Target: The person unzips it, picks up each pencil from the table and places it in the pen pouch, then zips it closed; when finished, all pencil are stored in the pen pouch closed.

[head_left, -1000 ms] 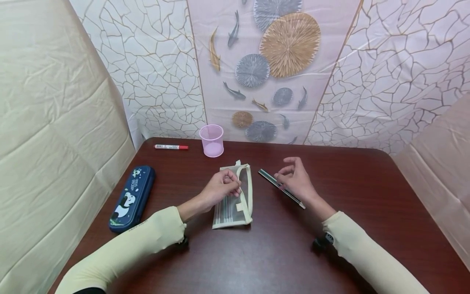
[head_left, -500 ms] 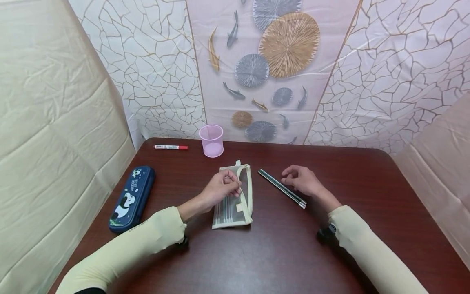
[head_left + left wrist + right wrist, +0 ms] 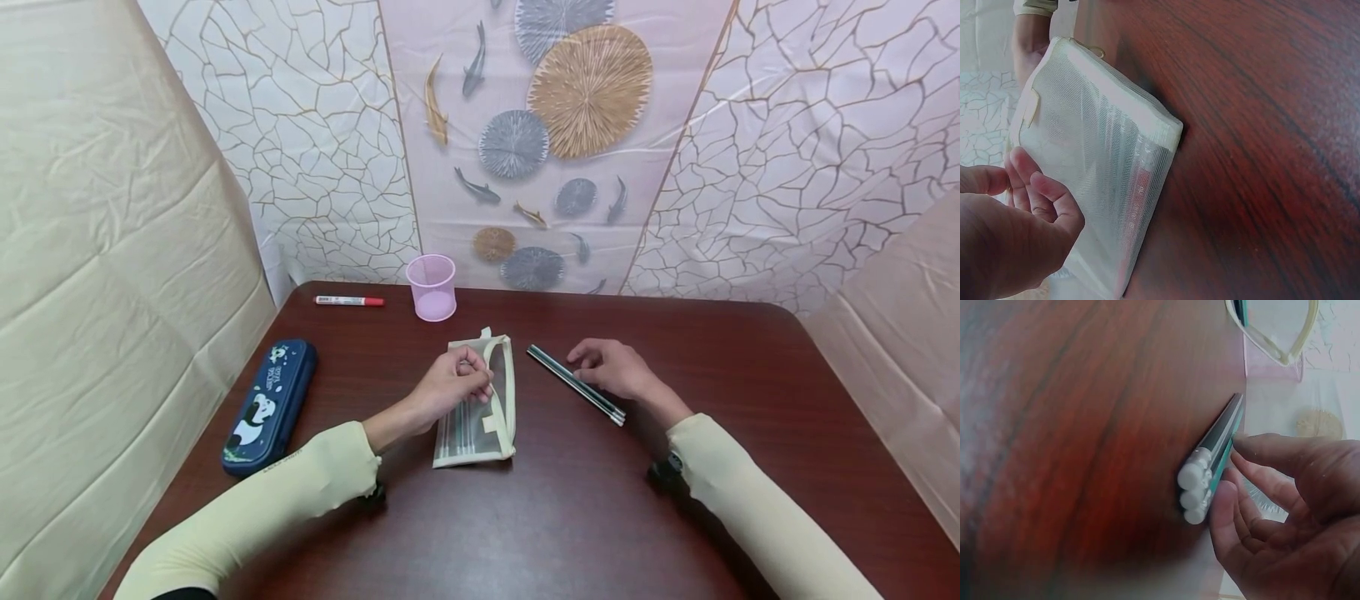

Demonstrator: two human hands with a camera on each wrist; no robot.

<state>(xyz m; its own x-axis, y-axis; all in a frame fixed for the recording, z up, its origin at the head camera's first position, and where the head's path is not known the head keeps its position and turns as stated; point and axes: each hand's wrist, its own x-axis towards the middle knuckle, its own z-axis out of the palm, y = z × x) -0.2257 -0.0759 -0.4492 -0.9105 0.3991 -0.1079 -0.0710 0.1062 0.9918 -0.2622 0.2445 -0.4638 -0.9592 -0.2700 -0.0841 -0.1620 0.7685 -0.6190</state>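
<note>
My left hand [image 3: 454, 385] pinches the opening edge of a clear mesh zip pouch [image 3: 471, 446] with cream trim. The left wrist view shows the pouch [image 3: 1085, 144] tilted up, with long thin things, one of them red [image 3: 1137, 203], showing through the mesh. To the right, three dark and green pencils [image 3: 573, 383] lie side by side on the table, their white eraser ends [image 3: 1193, 495] facing the right wrist camera. My right hand [image 3: 613, 369] is just right of them, fingers loosely bent, thumb tip right at the green pencil [image 3: 1221, 464].
A dark blue panda pencil case [image 3: 270, 407] lies at the left of the brown table [image 3: 540, 517]. Behind stand a pink mesh cup [image 3: 432, 292] and, left of it, a red-capped white marker [image 3: 349, 301]. Patterned cloth [image 3: 322, 150] hangs beyond the back edge.
From over the pencils, my right hand drew back to the right, then came slightly left toward them again. Their near ends now show grouped together. My left hand and the pouch stayed still.
</note>
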